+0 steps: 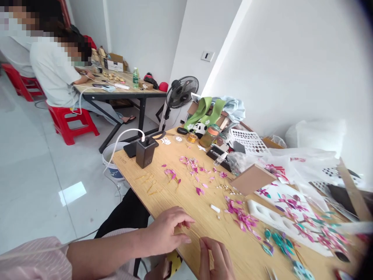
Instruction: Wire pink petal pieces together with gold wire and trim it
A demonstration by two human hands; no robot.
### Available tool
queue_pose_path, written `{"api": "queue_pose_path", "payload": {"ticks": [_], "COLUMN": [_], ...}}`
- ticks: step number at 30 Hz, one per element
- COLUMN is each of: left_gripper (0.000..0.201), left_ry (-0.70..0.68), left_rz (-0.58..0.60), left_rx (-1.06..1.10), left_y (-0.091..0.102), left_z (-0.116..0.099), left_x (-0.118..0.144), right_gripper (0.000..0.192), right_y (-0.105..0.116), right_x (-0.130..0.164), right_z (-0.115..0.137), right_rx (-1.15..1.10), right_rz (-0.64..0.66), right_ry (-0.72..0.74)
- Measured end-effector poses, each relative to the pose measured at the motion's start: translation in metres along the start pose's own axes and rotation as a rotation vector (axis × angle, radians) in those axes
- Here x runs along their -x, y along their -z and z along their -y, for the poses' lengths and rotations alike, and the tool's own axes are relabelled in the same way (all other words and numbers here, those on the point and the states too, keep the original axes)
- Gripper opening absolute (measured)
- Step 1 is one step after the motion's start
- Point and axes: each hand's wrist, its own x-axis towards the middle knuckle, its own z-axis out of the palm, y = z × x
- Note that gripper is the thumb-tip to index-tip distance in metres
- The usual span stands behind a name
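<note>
A: Gold wire (192,231), hair-thin, runs between the 2 hands at the near edge of the wooden table (163,198). The left hand (167,233) pinches 1 end, fingers together.

B: The right hand (217,258) nips the other end. It looks light and kinks easily, so hold it at the tips.

A: Pink petals (241,217) lie just beyond. The right hand is cut off below.

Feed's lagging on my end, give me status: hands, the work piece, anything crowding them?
Left hand and right hand pinch a thin gold wire between them at the table edge. Pink petals lie just beyond; white tube close by.
</note>
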Motion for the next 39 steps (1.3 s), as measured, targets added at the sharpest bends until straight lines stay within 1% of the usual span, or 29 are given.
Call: {"api": "queue_pose_path", "payload": {"ticks": [3,5,7,9,12,15,16,18,20,24,33,39], "left_gripper": [0.045,0.050,0.053,0.052,0.041,0.017,0.012,0.013,0.015,0.015,0.014,0.013], "left_ry": [0.052,0.061,0.053,0.040,-0.010,-0.134,-0.174,-0.224,-0.239,-0.242,-0.210,-0.193], "left_rz": [0.015,0.032,0.056,0.059,0.021,-0.020,-0.029,-0.044,-0.050,-0.044,-0.047,-0.053], "left_rx": [0.049,0.074,0.072,0.060,0.001,-0.122,-0.161,-0.210,-0.221,-0.207,-0.177,-0.170], "left_y": [0.003,0.006,0.008,0.008,0.006,0.002,0.002,0.000,0.000,0.000,-0.002,-0.003], "left_z": [-0.002,-0.002,-0.002,-0.001,0.001,0.002,0.002,0.002,0.001,-0.001,-0.001,-0.001], "left_x": [-0.001,-0.003,-0.003,-0.003,-0.001,-0.001,-0.001,-0.001,-0.001,0.000,0.000,0.000], "right_gripper": [0.021,0.019,0.018,0.018,0.020,0.022,0.021,0.021,0.019,0.017,0.017,0.017], "right_y": [0.006,0.010,0.012,0.014,0.014,0.013,0.013,0.013,0.013,0.012,0.012,0.009], "right_x": [-0.001,-0.004,-0.006,-0.009,-0.011,-0.012,-0.012,-0.011,-0.009,-0.008,-0.008,-0.005], "right_z": [0.006,0.010,0.013,0.017,0.024,0.030,0.032,0.033,0.033,0.032,0.034,0.026], "right_rx": [0.027,0.050,0.068,0.074,0.070,0.065,0.064,0.066,0.070,0.092,0.111,0.096], "right_rz": [0.076,0.131,0.145,0.133,0.110,0.100,0.100,0.100,0.102,0.085,0.076,0.077], "right_ry": [-0.051,-0.042,-0.046,-0.045,-0.045,-0.054,-0.056,-0.065,-0.070,-0.058,-0.003,0.040]}}
